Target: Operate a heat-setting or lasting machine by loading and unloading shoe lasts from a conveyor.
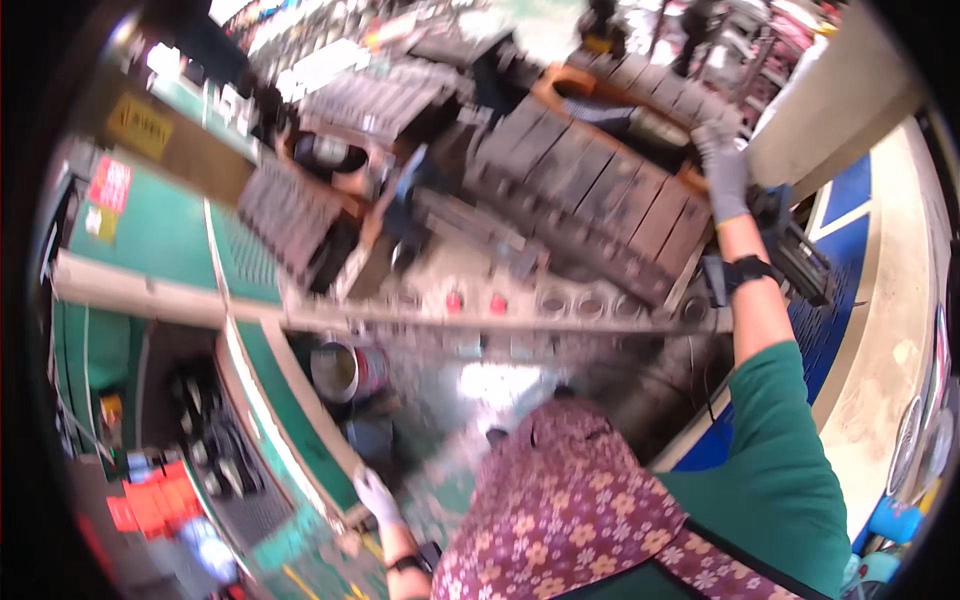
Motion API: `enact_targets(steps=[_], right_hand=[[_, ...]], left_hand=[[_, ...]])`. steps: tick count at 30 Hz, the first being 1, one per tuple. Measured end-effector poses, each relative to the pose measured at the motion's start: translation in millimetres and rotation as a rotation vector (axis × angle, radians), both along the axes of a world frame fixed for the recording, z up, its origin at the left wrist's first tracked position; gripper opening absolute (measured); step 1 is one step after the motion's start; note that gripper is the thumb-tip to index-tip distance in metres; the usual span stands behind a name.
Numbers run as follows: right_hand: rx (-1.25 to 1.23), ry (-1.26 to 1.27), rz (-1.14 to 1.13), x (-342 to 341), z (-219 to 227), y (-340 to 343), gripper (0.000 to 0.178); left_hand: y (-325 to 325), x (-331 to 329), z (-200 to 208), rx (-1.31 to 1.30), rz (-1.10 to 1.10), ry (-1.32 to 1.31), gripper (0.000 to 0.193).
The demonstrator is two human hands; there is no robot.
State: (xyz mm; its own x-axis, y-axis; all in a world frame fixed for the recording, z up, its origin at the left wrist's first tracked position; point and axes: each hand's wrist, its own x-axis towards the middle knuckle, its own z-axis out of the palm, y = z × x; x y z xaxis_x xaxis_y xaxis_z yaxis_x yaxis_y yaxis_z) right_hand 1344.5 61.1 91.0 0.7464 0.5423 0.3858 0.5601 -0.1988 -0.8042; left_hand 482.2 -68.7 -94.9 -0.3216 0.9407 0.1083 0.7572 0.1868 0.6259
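My right hand (724,178), in a light grey glove, reaches far forward to the right end of a machine bed. Its blurred fingers are at the end of a row of dark metal blocks (690,100), beside an orange-brown frame (560,85); whether they grip anything I cannot tell. A wider row of brown-grey blocks (590,180) lies just left of that wrist. My left hand (377,497), in a pale glove, is low at the left, close to the cream edge of a green panel (300,410). Its fingers look loosely stretched, and nothing shows in them.
Red buttons (455,302) and dark round knobs (590,305) line the machine's front. A round can (335,372) stands below it. A cream post (840,100) rises at the right. Orange-red bins (160,505) and a black tray (230,465) are at the lower left.
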Motion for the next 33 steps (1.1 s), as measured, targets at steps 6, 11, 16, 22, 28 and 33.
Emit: enact_targets(steps=[6,11,16,22,28,33], right_hand=[[0.007,-0.016,0.435,-230,16,-103,0.029],[-0.405,0.575,0.477,-375,-133,-197,0.017],[-0.555,0.965,0.236,-427,-203,-324,0.013],[-0.663,1.105,-0.096,-463,-204,-392,0.017],[-0.582,1.244,-0.029,-482,-222,-382,0.017],[-0.627,1.194,0.104,-484,-223,-325,0.013]], left_hand=[[34,-82,51,0.049,0.191,0.270,0.037],[30,-185,18,0.011,0.184,0.456,0.050],[26,-164,18,-0.022,0.049,0.633,0.071],[17,-179,13,-0.090,0.088,0.619,0.084],[19,-176,21,-0.094,0.100,0.614,0.083],[29,-174,29,-0.105,0.115,0.367,0.080]])
